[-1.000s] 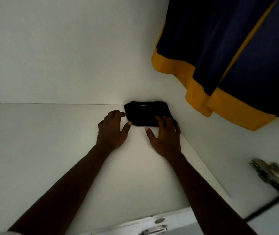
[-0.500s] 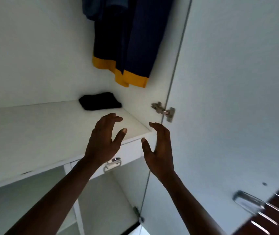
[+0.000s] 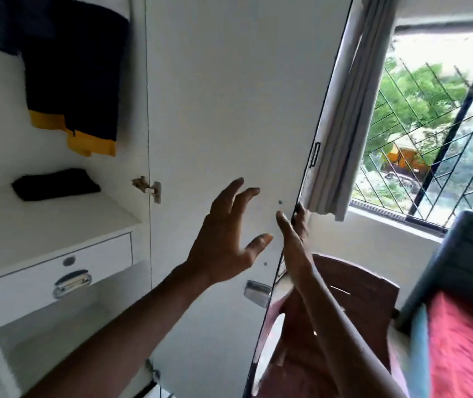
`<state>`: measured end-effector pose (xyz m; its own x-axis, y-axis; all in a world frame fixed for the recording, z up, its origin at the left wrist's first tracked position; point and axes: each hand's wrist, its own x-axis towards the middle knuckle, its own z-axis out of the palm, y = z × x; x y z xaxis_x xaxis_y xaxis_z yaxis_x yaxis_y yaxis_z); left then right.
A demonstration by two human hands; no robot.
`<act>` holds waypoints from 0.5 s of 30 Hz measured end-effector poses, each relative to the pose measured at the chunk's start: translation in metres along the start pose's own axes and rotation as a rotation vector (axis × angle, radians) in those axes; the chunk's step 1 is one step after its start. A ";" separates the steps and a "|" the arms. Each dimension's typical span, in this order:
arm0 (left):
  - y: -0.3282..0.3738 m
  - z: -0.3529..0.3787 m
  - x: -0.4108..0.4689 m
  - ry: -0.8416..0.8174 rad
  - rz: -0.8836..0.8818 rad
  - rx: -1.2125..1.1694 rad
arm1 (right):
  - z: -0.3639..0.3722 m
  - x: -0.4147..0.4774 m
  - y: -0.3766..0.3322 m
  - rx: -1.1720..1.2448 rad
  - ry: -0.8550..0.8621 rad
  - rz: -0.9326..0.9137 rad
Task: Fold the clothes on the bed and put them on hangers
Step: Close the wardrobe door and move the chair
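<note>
We gripped the free edge of the wardrobe door [image 3: 229, 110] with our right hand [image 3: 294, 237], fingers [image 3: 303, 224] curled behind it, while just left of that grip our left hand [image 3: 226, 239] hovered spread, holding nothing.

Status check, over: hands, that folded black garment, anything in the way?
Left hand open, empty. Right hand grips wardrobe door edge. Folded black garment lies on shelf, untouched. Brown chair stands behind the door.
</note>
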<state>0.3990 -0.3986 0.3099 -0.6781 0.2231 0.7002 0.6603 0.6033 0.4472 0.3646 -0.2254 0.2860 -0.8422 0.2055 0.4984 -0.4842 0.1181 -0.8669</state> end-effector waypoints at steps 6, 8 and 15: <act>0.056 0.033 0.021 0.223 -0.230 -0.024 | -0.017 -0.032 0.001 0.152 -0.139 0.000; 0.061 0.022 0.013 0.277 -0.250 -0.016 | -0.007 -0.058 -0.011 0.198 -0.177 -0.082; 0.024 -0.120 -0.082 0.641 -0.351 0.068 | 0.111 -0.098 -0.049 -0.049 -0.555 -0.505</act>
<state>0.5090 -0.4943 0.3301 -0.5101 -0.4716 0.7193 0.4030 0.6078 0.6843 0.4451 -0.3589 0.2794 -0.5227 -0.4037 0.7509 -0.8431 0.1143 -0.5255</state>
